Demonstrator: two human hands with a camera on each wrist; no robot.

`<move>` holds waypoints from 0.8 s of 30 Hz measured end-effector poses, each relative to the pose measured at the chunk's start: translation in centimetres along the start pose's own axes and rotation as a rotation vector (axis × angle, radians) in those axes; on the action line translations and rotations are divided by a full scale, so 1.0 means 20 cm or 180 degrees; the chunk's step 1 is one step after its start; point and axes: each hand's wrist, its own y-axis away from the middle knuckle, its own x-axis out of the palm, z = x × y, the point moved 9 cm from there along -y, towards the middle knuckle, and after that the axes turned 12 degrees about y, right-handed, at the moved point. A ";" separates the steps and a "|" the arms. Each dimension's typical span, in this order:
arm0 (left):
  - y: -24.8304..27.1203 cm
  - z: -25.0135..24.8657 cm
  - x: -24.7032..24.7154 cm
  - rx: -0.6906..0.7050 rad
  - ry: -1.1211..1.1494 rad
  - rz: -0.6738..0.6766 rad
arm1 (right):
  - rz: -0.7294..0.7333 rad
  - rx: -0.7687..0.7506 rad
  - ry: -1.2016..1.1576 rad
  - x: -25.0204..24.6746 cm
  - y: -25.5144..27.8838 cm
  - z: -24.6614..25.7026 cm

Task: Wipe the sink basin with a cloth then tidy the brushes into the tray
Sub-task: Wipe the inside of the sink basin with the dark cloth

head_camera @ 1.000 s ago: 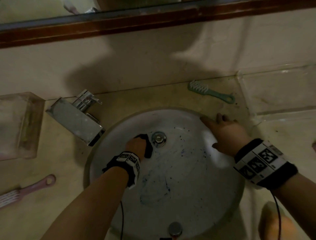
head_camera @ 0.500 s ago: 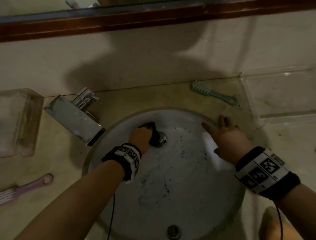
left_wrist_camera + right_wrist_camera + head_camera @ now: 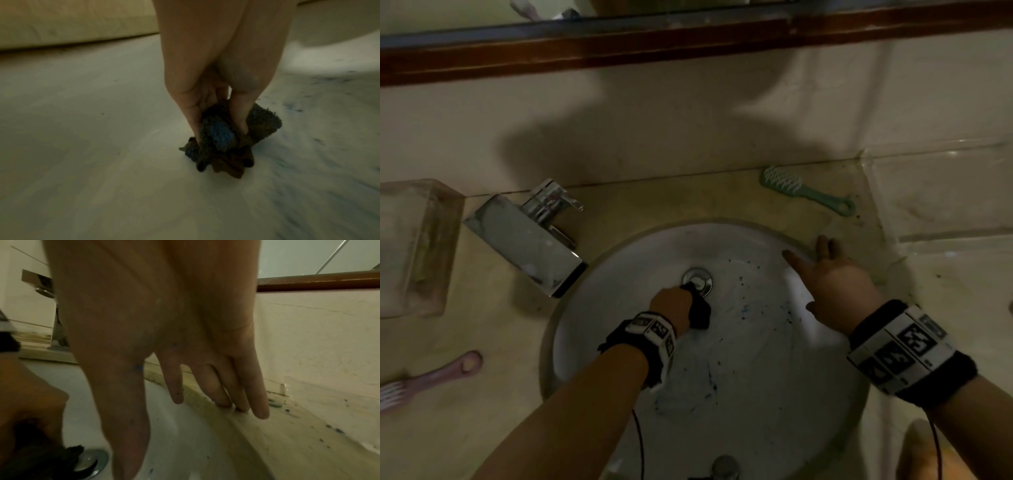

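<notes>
The round white sink basin [image 3: 756, 394] carries blue smears and dark specks. My left hand [image 3: 674, 303] grips a bunched dark cloth [image 3: 699, 310] [image 3: 224, 139] and presses it to the basin floor just beside the metal drain [image 3: 698, 281] [image 3: 90, 459]. My right hand [image 3: 832, 277] [image 3: 205, 386] lies flat and open, fingertips on the basin's right rim. A green brush [image 3: 804, 190] lies on the counter behind the basin. A pink brush [image 3: 424, 378] lies on the counter at the left. A clear tray [image 3: 941, 192] stands at the back right.
A chrome faucet [image 3: 530, 236] juts over the basin's left rim. A clear box [image 3: 414, 246] stands at the far left of the counter. A mirror frame [image 3: 688, 44] runs along the wall above. Dark specks dot the counter near the tray.
My left hand moved the cloth around the drain, up over it and now back down to its near-left side. My right hand stayed on the rim.
</notes>
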 end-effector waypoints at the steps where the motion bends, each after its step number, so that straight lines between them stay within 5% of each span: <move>1: 0.03 0.00 0.04 0.0000 0.0011 0.0054 | 0.0007 0.0027 -0.0039 -0.01 0.01 0.00; 6: 0.14 0.00 0.22 -0.0043 0.0185 0.0383 | 0.0012 0.0169 -0.0101 -0.05 0.03 0.01; 9: 0.26 0.02 0.13 0.0150 0.0419 0.0337 | 0.0091 0.0153 0.0002 -0.06 0.07 0.02; 12: 0.37 0.06 -0.07 0.0364 0.0917 -0.0008 | -0.0022 -0.0356 0.0053 -0.11 0.11 0.12; 18: 0.70 0.10 -0.43 0.0674 0.1725 -0.1366 | 0.0035 -0.1073 -0.2700 -0.23 0.20 0.46; 21: 0.82 0.06 -0.43 0.0710 0.1625 -0.1414 | 0.0668 -0.0980 -0.4296 -0.19 0.22 0.60; 24: 0.89 0.06 -0.39 0.0799 0.1548 -0.1498 | 0.0962 -0.1004 -0.4473 -0.17 0.20 0.72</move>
